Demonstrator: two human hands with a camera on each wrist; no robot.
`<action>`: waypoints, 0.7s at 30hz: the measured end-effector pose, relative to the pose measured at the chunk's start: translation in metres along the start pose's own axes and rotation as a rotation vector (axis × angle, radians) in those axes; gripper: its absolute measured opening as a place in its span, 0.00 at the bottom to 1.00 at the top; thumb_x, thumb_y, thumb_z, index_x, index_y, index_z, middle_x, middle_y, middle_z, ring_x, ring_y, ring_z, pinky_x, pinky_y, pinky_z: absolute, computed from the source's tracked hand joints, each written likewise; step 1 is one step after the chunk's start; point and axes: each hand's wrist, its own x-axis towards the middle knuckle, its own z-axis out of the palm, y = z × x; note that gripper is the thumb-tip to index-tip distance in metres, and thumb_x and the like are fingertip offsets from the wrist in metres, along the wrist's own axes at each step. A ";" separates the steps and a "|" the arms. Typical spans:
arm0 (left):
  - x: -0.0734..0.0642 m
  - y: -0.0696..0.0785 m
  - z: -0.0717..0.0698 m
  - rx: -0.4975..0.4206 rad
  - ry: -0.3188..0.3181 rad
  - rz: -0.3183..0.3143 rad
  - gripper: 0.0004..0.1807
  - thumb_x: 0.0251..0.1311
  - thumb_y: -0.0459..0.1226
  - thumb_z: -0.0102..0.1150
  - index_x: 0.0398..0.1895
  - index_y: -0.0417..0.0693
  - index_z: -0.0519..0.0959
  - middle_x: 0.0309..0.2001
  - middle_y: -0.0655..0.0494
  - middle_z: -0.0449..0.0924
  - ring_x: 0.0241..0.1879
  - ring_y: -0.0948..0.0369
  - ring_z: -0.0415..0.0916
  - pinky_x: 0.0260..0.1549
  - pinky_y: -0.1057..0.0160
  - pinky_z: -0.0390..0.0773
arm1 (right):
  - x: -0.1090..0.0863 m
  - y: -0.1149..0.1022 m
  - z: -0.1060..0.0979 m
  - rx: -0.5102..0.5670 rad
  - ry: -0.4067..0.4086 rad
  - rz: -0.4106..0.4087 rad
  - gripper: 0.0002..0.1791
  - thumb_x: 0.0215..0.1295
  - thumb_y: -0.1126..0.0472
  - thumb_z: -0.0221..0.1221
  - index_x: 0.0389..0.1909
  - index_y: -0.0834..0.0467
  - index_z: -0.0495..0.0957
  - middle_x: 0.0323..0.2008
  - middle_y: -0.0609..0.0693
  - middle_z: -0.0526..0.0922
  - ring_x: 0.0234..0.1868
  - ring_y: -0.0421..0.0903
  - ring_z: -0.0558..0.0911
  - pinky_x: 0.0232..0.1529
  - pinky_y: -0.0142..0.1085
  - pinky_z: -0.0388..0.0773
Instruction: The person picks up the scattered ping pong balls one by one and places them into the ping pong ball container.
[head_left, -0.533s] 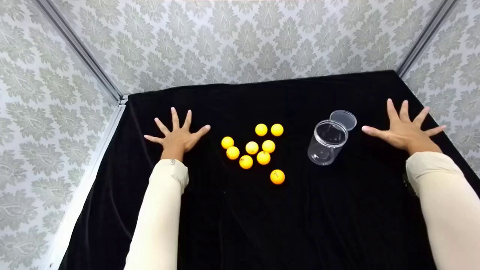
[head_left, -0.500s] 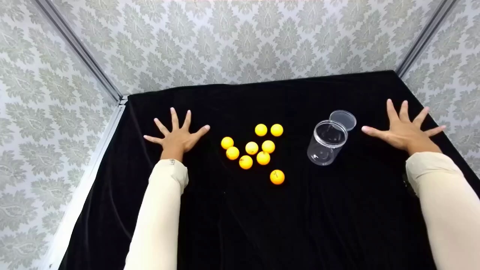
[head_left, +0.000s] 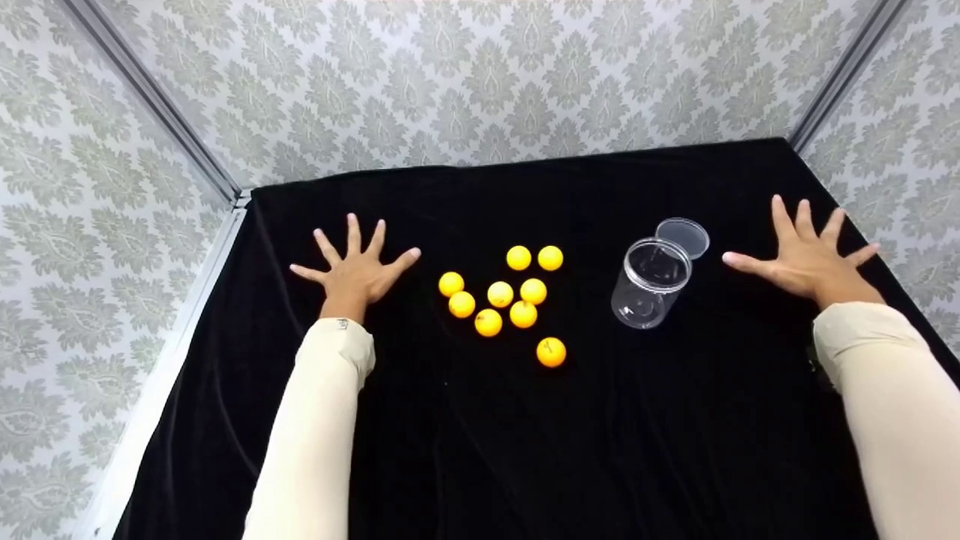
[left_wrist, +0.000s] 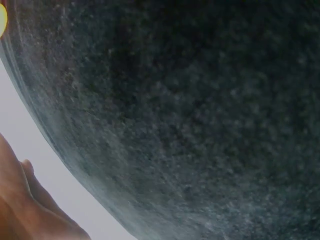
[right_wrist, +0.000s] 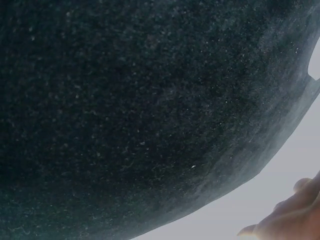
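My left hand is spread with fingers straight over the left part of the black cloth, holding nothing. To its right lie several orange table tennis balls in a loose group, one ball set apart nearer to me. At the right, my right hand is likewise spread, its thumb pointing toward a clear lid. The lid lies just behind an uncovered clear plastic jar, whose mouth overlaps it in the head view. Each wrist view catches only part of its hand at a lower corner.
Black cloth covers the table. Patterned wallpaper panels enclose the back and sides, with grey metal posts at the corners. A white table edge shows along the left.
The head view has shifted slightly, so the balls, jar and lid appear a little further left. The fingers of both hands have moved slightly; both hands remain spread.
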 end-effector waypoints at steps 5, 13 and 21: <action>0.002 0.020 0.001 0.061 0.091 0.092 0.53 0.58 0.81 0.23 0.83 0.68 0.48 0.84 0.50 0.40 0.80 0.32 0.29 0.54 0.15 0.17 | 0.001 -0.005 -0.004 0.023 0.019 -0.087 0.65 0.60 0.21 0.54 0.80 0.42 0.21 0.80 0.69 0.36 0.76 0.80 0.38 0.59 0.84 0.39; -0.017 0.110 0.018 0.087 0.334 0.406 0.36 0.72 0.68 0.29 0.68 0.59 0.71 0.66 0.51 0.75 0.65 0.43 0.70 0.66 0.27 0.50 | -0.008 -0.029 -0.001 0.143 0.094 -0.322 0.56 0.60 0.33 0.66 0.82 0.42 0.45 0.61 0.62 0.78 0.60 0.64 0.78 0.57 0.67 0.68; -0.067 0.216 0.039 0.010 0.207 0.766 0.38 0.70 0.70 0.36 0.71 0.60 0.70 0.64 0.63 0.80 0.64 0.55 0.73 0.67 0.37 0.56 | -0.015 -0.071 0.023 0.087 0.124 -0.512 0.63 0.38 0.32 0.78 0.77 0.43 0.59 0.52 0.56 0.86 0.53 0.60 0.84 0.54 0.61 0.75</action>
